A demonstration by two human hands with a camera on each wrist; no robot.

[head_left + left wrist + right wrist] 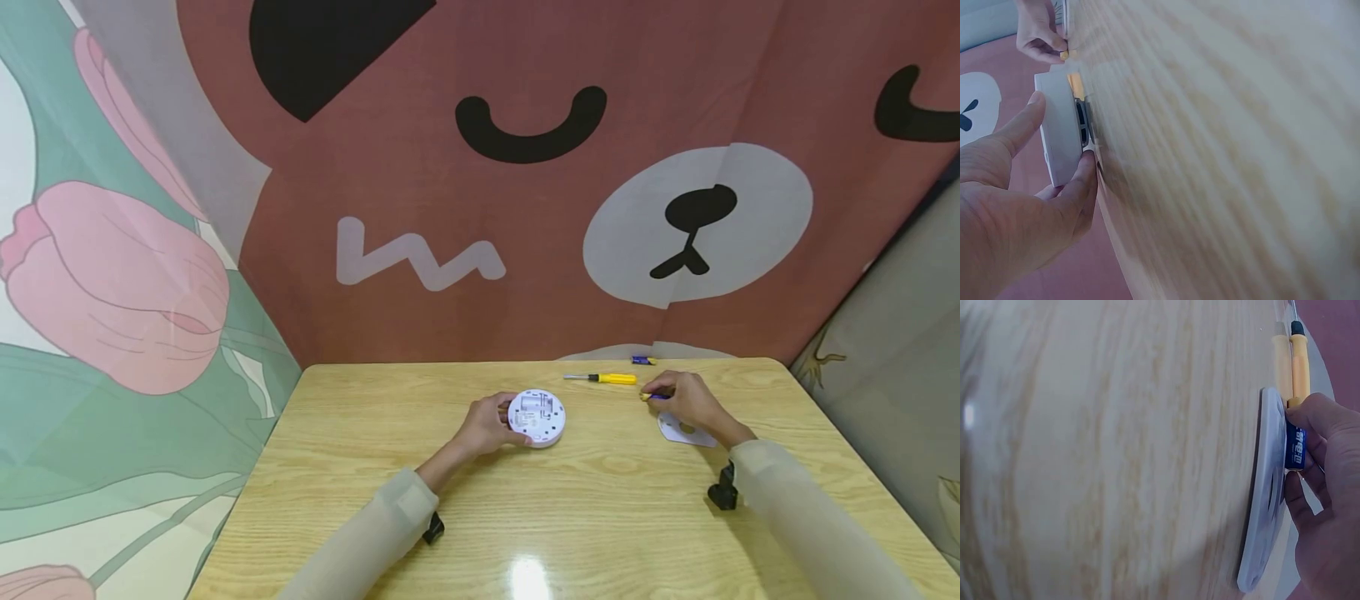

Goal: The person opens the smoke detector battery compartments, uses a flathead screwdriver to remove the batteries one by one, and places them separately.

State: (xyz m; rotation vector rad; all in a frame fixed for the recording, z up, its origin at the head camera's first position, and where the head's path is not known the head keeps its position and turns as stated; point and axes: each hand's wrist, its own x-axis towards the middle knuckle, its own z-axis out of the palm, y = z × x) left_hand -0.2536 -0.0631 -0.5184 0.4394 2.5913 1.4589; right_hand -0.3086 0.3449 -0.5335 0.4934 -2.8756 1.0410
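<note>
In the head view my left hand grips a round white device by its left edge, with the side bearing a battery slot facing up. The left wrist view shows that device between thumb and fingers, just above the table. To the right, my right hand pinches a blue battery with a yellow end. Blue wrapping with white lettering is visible on the battery in the right wrist view. A flat white cover plate lies under the right hand, partly hidden by it.
A screwdriver with a yellow handle lies near the back edge of the wooden table, its shaft pointing left. Behind it, by the wall cloth, is a second blue and yellow battery.
</note>
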